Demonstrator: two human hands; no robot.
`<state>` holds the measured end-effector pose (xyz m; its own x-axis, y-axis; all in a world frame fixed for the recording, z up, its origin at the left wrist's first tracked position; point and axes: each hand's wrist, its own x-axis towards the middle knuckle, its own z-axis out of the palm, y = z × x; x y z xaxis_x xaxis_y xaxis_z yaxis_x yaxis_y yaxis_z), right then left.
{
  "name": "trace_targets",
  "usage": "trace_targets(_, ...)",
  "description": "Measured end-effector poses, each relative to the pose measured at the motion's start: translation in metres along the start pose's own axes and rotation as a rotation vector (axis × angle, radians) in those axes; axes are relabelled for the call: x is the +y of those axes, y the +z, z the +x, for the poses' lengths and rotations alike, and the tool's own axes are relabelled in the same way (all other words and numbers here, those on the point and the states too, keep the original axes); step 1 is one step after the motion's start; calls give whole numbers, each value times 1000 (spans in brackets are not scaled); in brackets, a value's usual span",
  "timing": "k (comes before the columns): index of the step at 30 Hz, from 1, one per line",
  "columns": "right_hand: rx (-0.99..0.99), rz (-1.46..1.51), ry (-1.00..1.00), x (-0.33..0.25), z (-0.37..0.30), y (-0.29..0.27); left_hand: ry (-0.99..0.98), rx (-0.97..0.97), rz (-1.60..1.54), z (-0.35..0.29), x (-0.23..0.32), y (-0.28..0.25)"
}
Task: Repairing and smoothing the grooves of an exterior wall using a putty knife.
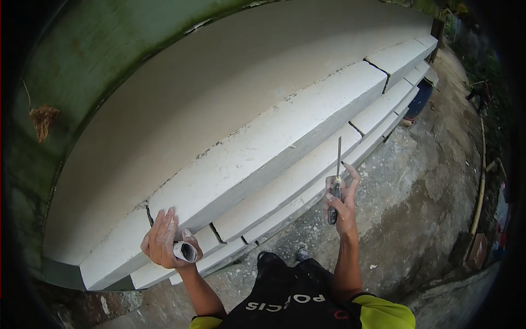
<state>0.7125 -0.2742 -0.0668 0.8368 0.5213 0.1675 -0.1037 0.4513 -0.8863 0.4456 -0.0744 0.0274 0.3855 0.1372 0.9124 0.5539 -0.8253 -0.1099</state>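
Hand positions above white stepped ledges [263, 156]. The left hand [163, 241] keeps a hollow white roll [186, 251] between thumb and palm; its fingers extend over the upper ledge, beside the dark joint near its left end, an arrangement that probably frees the fingertips for steadying, though contact is uncertain. Beyond the ledges' lower edge, the right hand [346, 211] closes around the dark handle of a narrow-bladed tool [333, 205], index finger raised, apparently leaving the blade unobstructed. White lettering marks the black garment [274, 290]; no label is legible on roll or tool.
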Motion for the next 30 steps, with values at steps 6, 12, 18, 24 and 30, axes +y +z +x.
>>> trace_targets(6, -43, -347, -145, -4, -38, 29, -39, -27, -14, 2, -2, -6)
trace_targets(12, -37, -787, -426, 4, -60, 84, -68, -86, -87, 0, 0, -12)
trace_targets(18, 99, -772, -551, 19, -26, 114, -19, -144, -158, -3, -3, -17)
trace_targets(24, 116, -709, -313, 11, -36, 127, -26, -141, -217, -7, -5, -17)
trace_targets(30, 191, -710, -339, 14, -52, 142, -14, -121, -221, -5, -11, -13)
